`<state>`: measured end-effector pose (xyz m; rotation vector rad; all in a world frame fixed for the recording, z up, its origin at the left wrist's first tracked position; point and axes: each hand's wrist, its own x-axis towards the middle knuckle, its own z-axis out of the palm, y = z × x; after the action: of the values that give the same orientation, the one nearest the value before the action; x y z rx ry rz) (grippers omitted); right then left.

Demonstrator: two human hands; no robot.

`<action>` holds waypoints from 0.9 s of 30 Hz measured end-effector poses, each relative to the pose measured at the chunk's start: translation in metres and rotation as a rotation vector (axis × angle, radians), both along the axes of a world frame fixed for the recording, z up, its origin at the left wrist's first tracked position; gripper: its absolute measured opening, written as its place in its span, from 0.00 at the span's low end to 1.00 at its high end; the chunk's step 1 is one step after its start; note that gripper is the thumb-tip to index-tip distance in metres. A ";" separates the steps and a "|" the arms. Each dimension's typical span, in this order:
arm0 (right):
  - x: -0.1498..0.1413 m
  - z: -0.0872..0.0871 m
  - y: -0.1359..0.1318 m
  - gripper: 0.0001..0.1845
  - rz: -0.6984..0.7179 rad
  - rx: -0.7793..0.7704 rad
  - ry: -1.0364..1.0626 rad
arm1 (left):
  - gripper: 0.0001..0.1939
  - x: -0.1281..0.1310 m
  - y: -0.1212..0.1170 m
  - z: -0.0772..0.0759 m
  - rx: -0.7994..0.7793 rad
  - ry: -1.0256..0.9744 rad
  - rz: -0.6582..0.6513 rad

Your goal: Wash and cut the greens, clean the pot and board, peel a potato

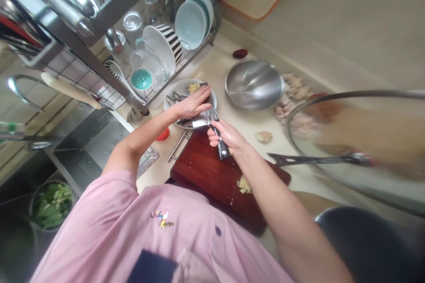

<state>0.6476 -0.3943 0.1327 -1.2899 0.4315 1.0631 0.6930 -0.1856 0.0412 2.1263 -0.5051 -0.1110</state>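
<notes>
My right hand point(229, 136) is wrapped round the black handle of a kitchen knife point(201, 120), whose wide blade reaches over a white plate point(181, 84). Fingers stretched out, my left hand point(195, 102) lies across the blade and hides part of it; whether it presses on the metal I cannot tell. Small dark fish point(178, 96) lie on the plate, with a heap of finely chopped pale yellow bits point(193, 88) at the far side. More chopped bits point(244, 185) sit on the dark red-brown cutting board point(199, 159), beside my right forearm.
A steel bowl point(255, 84) stands beyond the board, near garlic and ginger. A glass lid point(332, 93) and a dark pan point(361, 243) are at right. The dish rack point(186, 68) and sink point(89, 154) are at left, with a bowl of greens point(53, 205).
</notes>
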 end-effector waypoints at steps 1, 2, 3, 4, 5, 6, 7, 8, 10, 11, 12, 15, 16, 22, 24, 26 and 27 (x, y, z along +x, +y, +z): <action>-0.001 0.000 0.000 0.11 0.002 -0.002 -0.001 | 0.39 0.000 0.001 -0.002 -0.019 0.007 0.017; -0.001 0.000 -0.001 0.13 0.003 -0.004 -0.001 | 0.39 0.001 0.002 -0.004 -0.037 0.013 0.034; -0.002 0.000 -0.001 0.14 0.002 -0.008 -0.001 | 0.39 0.002 0.003 -0.005 -0.051 0.018 0.052; -0.002 0.000 -0.002 0.17 -0.001 -0.009 0.001 | 0.40 0.002 0.003 -0.007 -0.060 0.023 0.067; -0.003 0.001 -0.002 0.19 -0.005 -0.011 0.002 | 0.40 0.003 0.005 -0.008 -0.061 0.027 0.077; -0.003 0.002 -0.002 0.20 -0.009 -0.013 0.003 | 0.40 0.004 0.006 -0.009 -0.055 0.030 0.083; -0.003 0.004 -0.002 0.20 -0.012 -0.014 0.003 | 0.40 0.005 0.007 -0.010 -0.044 0.033 0.086; -0.004 0.006 -0.003 0.20 -0.013 -0.018 0.003 | 0.40 0.006 0.008 -0.011 -0.033 0.035 0.087; -0.004 0.012 -0.003 0.17 -0.010 -0.029 0.001 | 0.40 0.009 0.010 -0.010 -0.025 0.034 0.098; -0.005 0.015 -0.004 0.16 -0.008 -0.036 -0.001 | 0.39 0.010 0.011 -0.010 -0.029 0.033 0.105; -0.005 0.018 -0.006 0.15 -0.006 -0.042 -0.005 | 0.39 0.011 0.012 -0.009 -0.037 0.033 0.109; -0.009 0.024 -0.015 0.17 -0.007 -0.052 -0.024 | 0.35 0.012 0.014 -0.005 -0.079 0.047 0.122; -0.012 0.025 -0.020 0.19 -0.010 -0.053 -0.034 | 0.34 0.012 0.015 -0.003 -0.100 0.055 0.134; -0.034 0.026 -0.052 0.26 -0.088 -0.071 -0.157 | 0.18 0.015 0.022 0.010 -0.185 -0.014 0.277; -0.043 0.027 -0.060 0.26 -0.106 -0.095 -0.198 | 0.12 0.021 0.025 0.013 -0.216 -0.078 0.371; -0.052 0.030 -0.066 0.25 -0.118 -0.113 -0.231 | 0.12 0.028 0.028 0.016 -0.230 -0.117 0.457; -0.056 0.031 -0.068 0.25 -0.123 -0.113 -0.246 | 0.13 0.032 0.029 0.017 -0.211 -0.118 0.483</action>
<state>0.5912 -0.4622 0.1633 -1.4556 0.3824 0.7748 0.7248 -0.1564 0.0580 1.9941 -0.0551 0.3284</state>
